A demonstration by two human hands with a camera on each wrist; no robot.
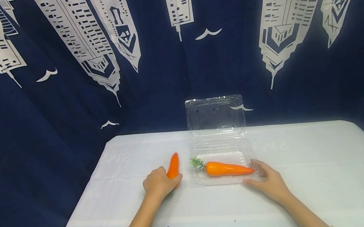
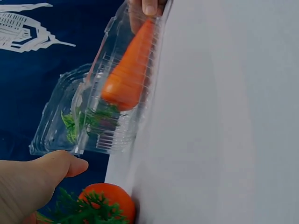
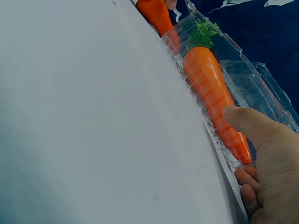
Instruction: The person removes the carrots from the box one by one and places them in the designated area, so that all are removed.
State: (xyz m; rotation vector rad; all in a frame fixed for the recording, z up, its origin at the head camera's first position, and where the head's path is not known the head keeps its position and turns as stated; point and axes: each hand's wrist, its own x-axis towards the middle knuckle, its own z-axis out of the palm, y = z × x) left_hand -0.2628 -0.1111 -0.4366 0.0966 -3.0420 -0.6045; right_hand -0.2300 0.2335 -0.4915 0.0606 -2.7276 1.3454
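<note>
L hand (image 1: 159,182) grips one carrot (image 1: 174,164) beside the clear box (image 1: 235,155), R hand (image 1: 271,183) holding box's R end w/ 2nd carrot (image 1: 226,168) inside.

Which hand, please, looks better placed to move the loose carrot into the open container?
Left, I'd judge: the left hand is at the loose carrot, left of the open container, while the right hand is at the container's right end.
</note>
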